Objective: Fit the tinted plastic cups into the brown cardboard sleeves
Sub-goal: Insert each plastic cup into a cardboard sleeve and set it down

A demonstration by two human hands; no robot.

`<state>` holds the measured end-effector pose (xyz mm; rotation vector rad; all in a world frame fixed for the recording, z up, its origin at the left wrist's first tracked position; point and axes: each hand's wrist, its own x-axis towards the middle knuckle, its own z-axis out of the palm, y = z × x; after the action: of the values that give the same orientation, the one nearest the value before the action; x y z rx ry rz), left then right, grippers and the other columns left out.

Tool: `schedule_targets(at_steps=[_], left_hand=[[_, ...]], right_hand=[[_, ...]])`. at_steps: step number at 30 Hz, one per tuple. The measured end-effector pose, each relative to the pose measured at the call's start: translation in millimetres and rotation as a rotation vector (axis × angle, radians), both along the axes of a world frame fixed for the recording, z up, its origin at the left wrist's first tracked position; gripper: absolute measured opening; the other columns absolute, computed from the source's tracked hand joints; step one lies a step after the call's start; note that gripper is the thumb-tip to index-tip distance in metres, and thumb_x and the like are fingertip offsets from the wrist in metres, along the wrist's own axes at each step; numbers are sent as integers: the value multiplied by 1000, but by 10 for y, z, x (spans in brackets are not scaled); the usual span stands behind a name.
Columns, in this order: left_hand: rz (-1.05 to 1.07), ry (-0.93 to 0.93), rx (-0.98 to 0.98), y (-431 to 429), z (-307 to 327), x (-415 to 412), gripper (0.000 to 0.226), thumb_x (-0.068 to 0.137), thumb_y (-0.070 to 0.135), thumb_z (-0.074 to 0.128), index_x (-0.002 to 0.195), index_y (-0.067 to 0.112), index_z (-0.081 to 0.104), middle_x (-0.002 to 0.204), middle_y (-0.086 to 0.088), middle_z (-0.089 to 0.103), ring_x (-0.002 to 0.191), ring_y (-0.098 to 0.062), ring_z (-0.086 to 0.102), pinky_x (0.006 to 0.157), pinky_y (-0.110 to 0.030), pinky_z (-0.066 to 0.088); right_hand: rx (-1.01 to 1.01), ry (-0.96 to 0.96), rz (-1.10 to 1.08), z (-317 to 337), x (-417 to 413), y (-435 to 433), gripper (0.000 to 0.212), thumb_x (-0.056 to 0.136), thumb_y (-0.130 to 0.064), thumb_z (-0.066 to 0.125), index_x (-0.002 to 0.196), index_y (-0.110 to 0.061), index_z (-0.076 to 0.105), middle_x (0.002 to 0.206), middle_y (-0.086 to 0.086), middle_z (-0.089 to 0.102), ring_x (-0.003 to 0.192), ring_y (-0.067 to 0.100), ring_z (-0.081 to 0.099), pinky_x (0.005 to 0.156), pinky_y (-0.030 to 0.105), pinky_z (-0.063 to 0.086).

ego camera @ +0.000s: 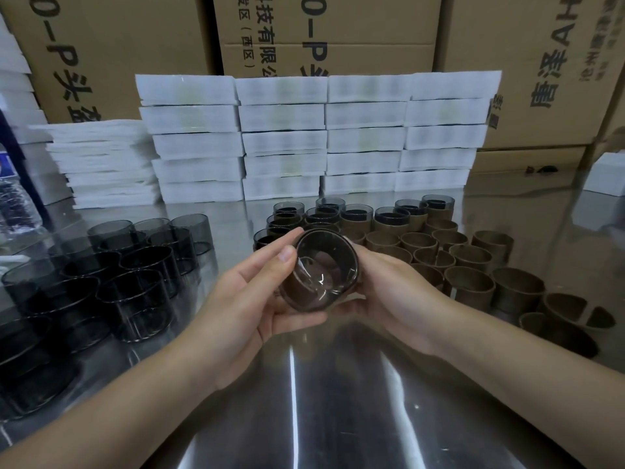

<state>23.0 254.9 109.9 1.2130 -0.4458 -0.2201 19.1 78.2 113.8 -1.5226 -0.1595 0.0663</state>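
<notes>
The left grip (250, 299) and right grip (389, 292) both curl around one tinted cup (324, 265). They hold it above the counter (338, 401), tilted with its mouth toward the camera. A brown sleeve (299, 289) wraps its wall. Loose cups (135, 265) stand left of the grip and empty sleeves (470, 262) stand right of it. Beyond it stand sleeved cups (355, 216), then white foam stacks (284, 140).

Bare steel tabletop (321, 401) lies open in the near middle, hemmed left by clustered tinted cups (135, 275), right by empty cardboard sleeves (470, 262), and walled off at the back by stacked white foam blocks (318, 137).
</notes>
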Motion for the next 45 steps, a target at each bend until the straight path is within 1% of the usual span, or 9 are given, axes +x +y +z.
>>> schedule_targets(at_steps=[5,9,16,21,25,35,39,41,45], left_hand=[[-54,28,-34,-9,8,-7,66,69,36,66,132,21,56,115,-10,72,89,-27,74,64,-31,60],[-76,53,-40,-3,14,-1,59,75,36,60,130,15,58,115,-12,71,95,-27,73,67,-30,60],[-89,103,-67,5,21,2,52,73,36,64,118,10,68,114,-19,70,97,-29,72,69,-30,60],[-38,132,-70,4,42,15,55,78,36,60,127,14,61,116,-19,70,100,-29,71,69,-32,60],[-67,156,-83,21,43,30,39,83,25,63,120,11,65,113,-21,70,94,-30,72,67,-33,61],[-14,134,-30,33,7,88,44,66,11,52,105,6,72,104,-20,72,83,-28,72,61,-33,60],[111,46,99,41,7,86,48,66,13,53,110,6,69,95,-17,74,76,-22,72,61,-31,59],[157,34,131,41,8,72,40,69,9,56,106,8,71,91,-16,75,74,-22,73,61,-30,59],[212,24,164,16,13,43,29,85,-5,52,97,10,75,82,-13,76,72,-21,74,60,-26,58]], right_hand=[[-56,2,-59,-17,22,10,47,99,-47,40,110,-13,70,114,24,65,86,27,57,76,38,46],[-33,34,-61,-20,27,16,55,94,-55,42,105,-10,70,92,17,66,78,27,56,73,38,45],[16,44,-27,23,21,-3,55,92,-51,46,108,-4,68,85,10,62,65,16,55,58,28,45],[42,16,-21,53,5,0,41,95,-42,47,78,-15,73,74,6,64,61,14,53,55,24,42],[53,54,-19,52,11,8,39,97,-38,47,86,-9,70,81,11,67,63,18,62,58,27,54],[119,59,102,71,4,-77,27,94,-13,42,92,-3,68,83,11,72,69,18,70,65,29,58],[62,24,79,49,24,-87,31,81,-21,55,99,0,69,85,11,72,70,17,70,69,28,58],[29,19,63,52,36,-93,44,71,-28,57,102,0,69,87,11,73,73,19,69,70,29,58],[-29,13,74,80,35,-105,48,60,-33,66,98,-3,72,94,15,73,78,22,70,74,31,59]])
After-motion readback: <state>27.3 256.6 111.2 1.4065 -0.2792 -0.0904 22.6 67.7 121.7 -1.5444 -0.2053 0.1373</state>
